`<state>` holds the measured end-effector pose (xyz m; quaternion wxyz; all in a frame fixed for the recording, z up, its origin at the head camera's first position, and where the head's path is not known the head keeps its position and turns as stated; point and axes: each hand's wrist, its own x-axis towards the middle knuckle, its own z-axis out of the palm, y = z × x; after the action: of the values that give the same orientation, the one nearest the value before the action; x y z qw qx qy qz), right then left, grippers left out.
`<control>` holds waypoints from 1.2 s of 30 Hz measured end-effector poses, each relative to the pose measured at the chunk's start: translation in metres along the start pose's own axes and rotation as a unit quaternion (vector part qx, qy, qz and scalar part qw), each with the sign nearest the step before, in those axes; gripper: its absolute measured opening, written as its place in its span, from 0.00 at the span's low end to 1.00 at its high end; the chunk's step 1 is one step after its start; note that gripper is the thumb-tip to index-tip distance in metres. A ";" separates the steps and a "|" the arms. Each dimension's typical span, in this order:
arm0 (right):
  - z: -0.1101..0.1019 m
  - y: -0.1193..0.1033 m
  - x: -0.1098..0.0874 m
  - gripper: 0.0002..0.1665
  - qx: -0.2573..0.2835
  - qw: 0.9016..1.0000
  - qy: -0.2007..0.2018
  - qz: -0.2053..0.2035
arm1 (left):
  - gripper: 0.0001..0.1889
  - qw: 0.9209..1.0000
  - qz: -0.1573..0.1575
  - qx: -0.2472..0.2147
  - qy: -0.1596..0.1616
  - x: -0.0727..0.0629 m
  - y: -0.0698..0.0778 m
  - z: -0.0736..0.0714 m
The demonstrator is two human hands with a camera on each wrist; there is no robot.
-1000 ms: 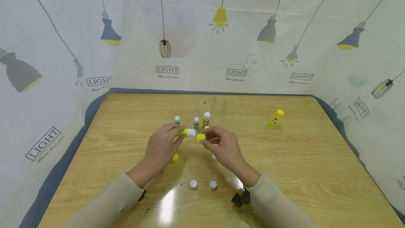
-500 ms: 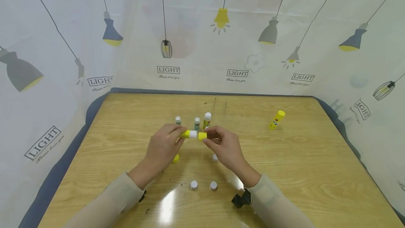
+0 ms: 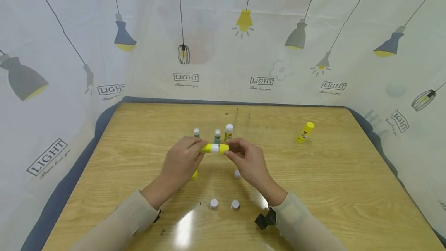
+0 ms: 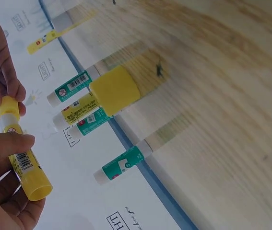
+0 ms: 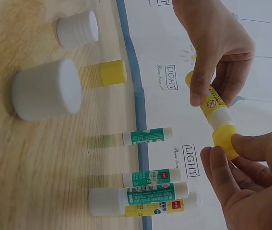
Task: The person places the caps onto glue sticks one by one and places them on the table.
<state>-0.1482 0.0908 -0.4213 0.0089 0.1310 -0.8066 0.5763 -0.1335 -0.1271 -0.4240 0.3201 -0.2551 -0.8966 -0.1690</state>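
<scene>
Our left hand grips a yellow glue stick round its barrel, and our right hand pinches a yellow cap between thumb and fingers, the cap meeting the stick's white neck; how far on it sits, we cannot tell. We hold the stick nearly level above the middle of the table, well in from its left and right edges.

Just beyond our hands, towards the far edge, stand two green sticks and a yellow-labelled stick; from the right wrist we also see a third green stick beside them. A broad stretch of wood separates our right hand from an upright yellow stick towards the far right corner, giving us most room on that side.

Nearer us, space is tighter: a second cap shows partly behind our left hand, a white cap lies beside our right, and two white lids sit side by side towards the near edge.
</scene>
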 end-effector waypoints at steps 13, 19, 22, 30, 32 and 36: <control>0.000 0.000 -0.001 0.12 0.000 1.000 -0.008 0.003 | 0.16 1.000 0.008 0.000 -0.006 0.003 0.002 -0.002; 0.000 -0.001 -0.001 0.12 0.005 1.000 -0.006 0.002 | 0.16 1.000 0.006 0.003 -0.010 0.003 0.002 -0.003; 0.000 -0.002 -0.001 0.12 0.002 1.000 -0.006 -0.001 | 0.16 1.000 0.007 0.003 -0.010 0.003 0.002 -0.003; 0.001 -0.003 -0.002 0.12 -0.003 1.000 -0.003 -0.010 | 0.17 1.000 0.010 -0.001 -0.004 0.003 0.003 -0.002; 0.001 -0.003 -0.002 0.12 -0.005 1.000 -0.003 -0.012 | 0.17 1.000 0.009 -0.001 -0.005 0.003 0.003 -0.002; 0.001 -0.002 -0.002 0.12 0.002 1.000 -0.006 -0.016 | 0.17 1.000 0.010 -0.001 -0.006 0.002 0.004 -0.002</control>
<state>-0.1457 0.0899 -0.4201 0.0134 0.1472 -0.8032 0.5770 -0.1319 -0.1241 -0.4203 0.3157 -0.2653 -0.8959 -0.1654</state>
